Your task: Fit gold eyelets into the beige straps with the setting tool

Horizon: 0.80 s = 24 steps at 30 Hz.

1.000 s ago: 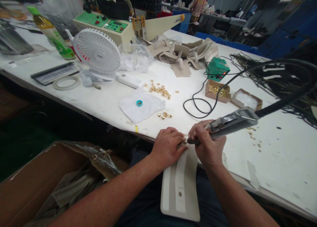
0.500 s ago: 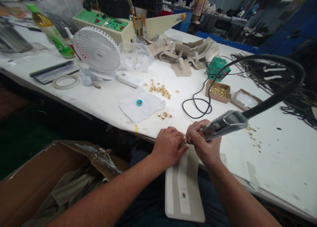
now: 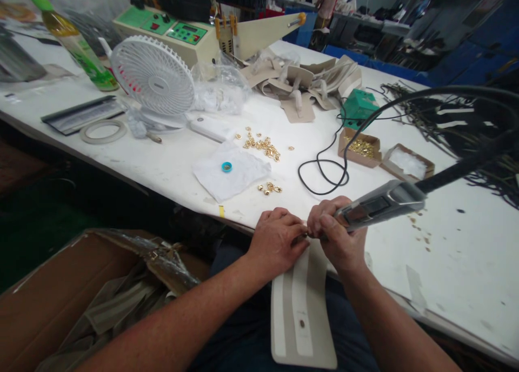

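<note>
My right hand [image 3: 340, 234] is wrapped round a grey corded electric screwdriver [image 3: 381, 204], tilted with its tip toward my left hand [image 3: 278, 237]. The left fingers are closed at the upper end of a beige strap-like panel [image 3: 320, 307], pinching it at the table's edge. A small metal piece seems to sit between the two hands, mostly hidden by fingers. The panel hangs down over my lap, with a paler strip and a small dark oval hole along it. Beyond my hands lie gold metal fittings [image 3: 270, 188] and a larger heap of gold fittings [image 3: 263, 146].
A white cloth bears a blue ring [image 3: 226, 167]. Behind stand a white fan [image 3: 156, 82], a green power box [image 3: 360, 107], and a small carton of brass parts [image 3: 359, 147]. The black cable loops on the table. A cardboard box [image 3: 52, 296] is at lower left.
The screwdriver and right hand have shifted slightly to the right. The left hand keeps its hold on the panel, and the view has moved a little.
</note>
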{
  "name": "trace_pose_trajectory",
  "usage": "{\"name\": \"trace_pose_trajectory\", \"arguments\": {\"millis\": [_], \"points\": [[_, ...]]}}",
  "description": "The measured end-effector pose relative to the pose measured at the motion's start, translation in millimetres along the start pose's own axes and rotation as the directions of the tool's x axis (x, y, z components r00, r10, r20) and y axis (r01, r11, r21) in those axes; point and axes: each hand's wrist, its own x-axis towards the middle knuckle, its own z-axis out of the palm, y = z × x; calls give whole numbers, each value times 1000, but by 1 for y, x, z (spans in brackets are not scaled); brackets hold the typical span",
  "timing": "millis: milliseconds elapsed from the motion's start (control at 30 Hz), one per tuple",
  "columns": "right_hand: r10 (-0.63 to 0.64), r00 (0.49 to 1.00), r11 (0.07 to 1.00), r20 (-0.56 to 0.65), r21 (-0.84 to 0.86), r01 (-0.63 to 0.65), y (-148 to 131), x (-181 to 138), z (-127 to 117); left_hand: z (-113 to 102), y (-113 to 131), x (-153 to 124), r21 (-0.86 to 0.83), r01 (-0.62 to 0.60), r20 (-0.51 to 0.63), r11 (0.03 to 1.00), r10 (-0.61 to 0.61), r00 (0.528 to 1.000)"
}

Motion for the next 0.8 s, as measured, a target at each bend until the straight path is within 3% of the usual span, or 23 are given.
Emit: {"name": "trace_pose_trajectory", "arguments": {"millis": [267, 600, 800], "points": [[14, 1000, 1000, -3, -12, -14, 3, -5, -5, -1, -5, 7, 8, -9, 42, 1000, 9, 999], [26, 1000, 994, 0, 104, -26, 2, 0, -7, -1, -7, 9, -22, 22, 49, 1000, -21, 999], [-23, 999, 992, 41, 125, 18, 6, -4, -7, -1, -6, 10, -14, 27, 56, 1000, -26, 998]]}}
